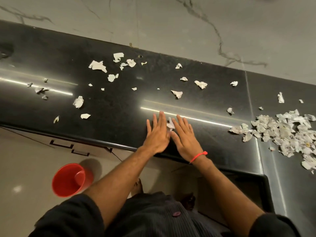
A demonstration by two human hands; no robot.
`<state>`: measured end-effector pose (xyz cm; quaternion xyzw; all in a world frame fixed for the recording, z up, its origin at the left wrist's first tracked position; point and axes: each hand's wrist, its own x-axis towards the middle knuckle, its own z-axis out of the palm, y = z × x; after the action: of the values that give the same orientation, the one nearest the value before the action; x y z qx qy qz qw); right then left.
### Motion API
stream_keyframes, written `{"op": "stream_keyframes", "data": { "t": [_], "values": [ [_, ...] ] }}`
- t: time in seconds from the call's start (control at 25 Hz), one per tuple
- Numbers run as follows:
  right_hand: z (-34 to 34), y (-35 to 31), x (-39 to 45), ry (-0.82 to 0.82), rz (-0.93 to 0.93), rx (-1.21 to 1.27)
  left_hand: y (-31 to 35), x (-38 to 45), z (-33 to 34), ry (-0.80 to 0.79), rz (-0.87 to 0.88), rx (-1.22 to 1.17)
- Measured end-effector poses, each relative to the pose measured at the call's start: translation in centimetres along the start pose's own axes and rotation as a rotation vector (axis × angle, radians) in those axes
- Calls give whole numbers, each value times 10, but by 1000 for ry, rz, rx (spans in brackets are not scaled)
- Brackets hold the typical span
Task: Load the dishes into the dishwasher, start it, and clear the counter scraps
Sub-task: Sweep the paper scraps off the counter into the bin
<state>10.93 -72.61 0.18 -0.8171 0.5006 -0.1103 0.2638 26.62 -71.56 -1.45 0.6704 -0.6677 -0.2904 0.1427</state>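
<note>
Torn white paper scraps (97, 65) lie scattered over the glossy black counter (119, 100). A large heap of scraps (287, 132) covers the counter's right end. My left hand (158, 132) and my right hand (183, 136) lie flat on the counter near its front edge, fingers straight and pointing away from me. One small scrap (170, 124) sits between the two hands, touching their inner edges. A red thread circles my right wrist. No dishes or dishwasher are in view.
A red bucket (71, 180) stands on the pale floor to my lower left, below the counter edge. Cabinet drawers with dark handles (80, 152) sit under the counter. A marbled wall (171, 23) runs behind it. The counter turns toward me at the right.
</note>
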Motion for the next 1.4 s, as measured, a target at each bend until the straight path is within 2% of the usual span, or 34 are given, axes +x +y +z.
{"op": "stream_keyframes", "data": {
  "t": [0.08,0.2,0.32,0.48,0.52,0.64,0.8,0.92,1.04,1.2,1.4],
  "values": [
    [12,-19,12,-26,39,-16,-28,-10,-20,111,24,-53],
    [25,-34,27,-117,49,-233,-81,-35,-39,204,-33,-74],
    [29,-14,34,-185,157,-392,-111,-53,-49,253,-62,-93],
    [1,25,40,-16,536,-363,-128,-63,-64,309,-113,-96],
    [-3,22,47,11,550,-356,-132,-65,-68,307,-134,-80],
    [19,-26,80,18,250,-339,-140,-67,-80,316,-197,-61],
    [73,-121,113,-179,-180,-258,-155,-80,-96,397,-305,-52],
    [95,-153,121,-275,-386,-323,-169,-95,-105,443,-415,-28],
    [100,-138,131,-299,-350,-341,-185,-104,-111,488,-551,-21],
    [102,-128,135,-232,-376,-352,-204,-108,-122,565,-710,-13],
    [96,-135,158,-137,-334,-273,-239,-84,-147,536,-709,36]
  ]
}}
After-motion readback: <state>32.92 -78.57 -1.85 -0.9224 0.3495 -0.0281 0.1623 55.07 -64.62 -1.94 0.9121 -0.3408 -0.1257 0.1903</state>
